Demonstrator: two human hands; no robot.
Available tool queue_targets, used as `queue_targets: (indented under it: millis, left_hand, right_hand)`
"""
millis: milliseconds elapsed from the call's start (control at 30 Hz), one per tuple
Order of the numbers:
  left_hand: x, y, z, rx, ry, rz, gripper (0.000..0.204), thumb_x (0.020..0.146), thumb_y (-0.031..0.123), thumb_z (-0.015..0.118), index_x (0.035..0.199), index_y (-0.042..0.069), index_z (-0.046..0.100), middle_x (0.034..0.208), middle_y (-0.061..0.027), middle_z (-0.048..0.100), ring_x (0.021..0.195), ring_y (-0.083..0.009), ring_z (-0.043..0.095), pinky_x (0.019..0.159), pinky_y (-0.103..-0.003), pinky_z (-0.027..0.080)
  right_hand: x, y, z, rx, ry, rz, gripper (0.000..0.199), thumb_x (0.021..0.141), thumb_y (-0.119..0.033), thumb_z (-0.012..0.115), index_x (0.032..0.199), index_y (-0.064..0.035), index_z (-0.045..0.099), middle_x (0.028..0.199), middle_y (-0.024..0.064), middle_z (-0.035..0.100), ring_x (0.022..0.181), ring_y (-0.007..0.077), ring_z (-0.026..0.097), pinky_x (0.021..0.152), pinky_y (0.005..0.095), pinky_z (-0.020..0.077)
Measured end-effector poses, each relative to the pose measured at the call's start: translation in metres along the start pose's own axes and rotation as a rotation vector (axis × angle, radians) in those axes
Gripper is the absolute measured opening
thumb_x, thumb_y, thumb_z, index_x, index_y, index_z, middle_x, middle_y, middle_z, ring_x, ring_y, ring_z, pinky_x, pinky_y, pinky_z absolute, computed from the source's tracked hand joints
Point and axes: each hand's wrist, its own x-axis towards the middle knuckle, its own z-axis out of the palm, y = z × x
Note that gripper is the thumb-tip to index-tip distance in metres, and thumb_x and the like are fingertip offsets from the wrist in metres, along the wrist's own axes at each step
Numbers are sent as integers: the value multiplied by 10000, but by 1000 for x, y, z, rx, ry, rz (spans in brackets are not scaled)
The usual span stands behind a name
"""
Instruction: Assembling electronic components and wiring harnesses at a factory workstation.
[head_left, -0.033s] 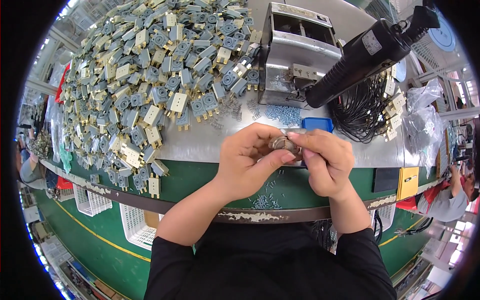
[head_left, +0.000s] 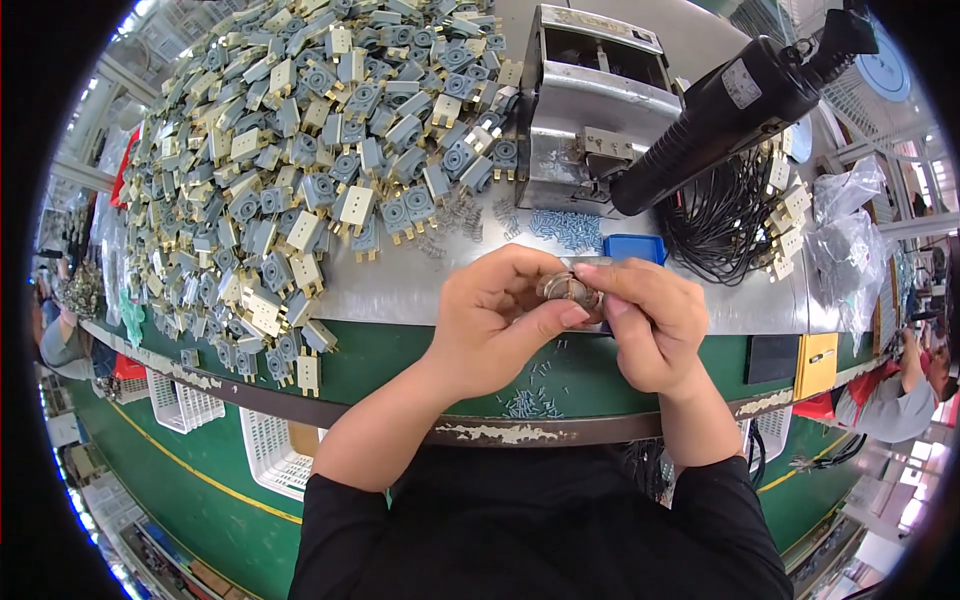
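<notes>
In front of me, over the bench's near part, my left hand curls its fingers and thumb around a small rounded brownish metallic piece. The fingers cover much of it, so its kind does not show. My right hand pinches the same piece from the right, its thumb and forefinger closed at the edge. Just beyond the fingertips lie a blue tray and a heap of small bluish screws. More loose screws are scattered on the green mat below my hands.
A big pile of grey and cream plug-like housings fills the left. Small springs lie beside it. Behind my hands stand a metal machine and a slanting black electric screwdriver. Black cables are heaped at right, near a yellow pad.
</notes>
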Motion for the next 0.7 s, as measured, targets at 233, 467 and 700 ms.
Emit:
queue_targets:
  millis: [233,467,700]
  left_hand:
    - [4,9,-8,-119,-144,-130,213,966,44,685,1112,-54,564,931,-198,732,818,-275,761,687,-360,645]
    - [2,4,0,219,49,73,219,937,-23,705,1120,-68,594,952,-172,737,862,-215,756,735,-321,636]
    - [5,3,-7,-7,-13,-20,214,940,-33,694,1119,-65,581,985,-179,739,862,-232,758,752,-326,643]
  right_hand:
    - [8,-1,-14,21,-128,-35,308,808,83,581,1081,60,721,713,99,641,573,188,587,531,287,446]
    - [2,-1,-4,-47,-155,6,402,811,42,601,1201,105,671,793,155,666,633,230,629,583,319,496]
    - [3,-4,-11,26,-174,58,435,828,56,597,1258,82,654,807,147,661,657,254,644,612,324,510]
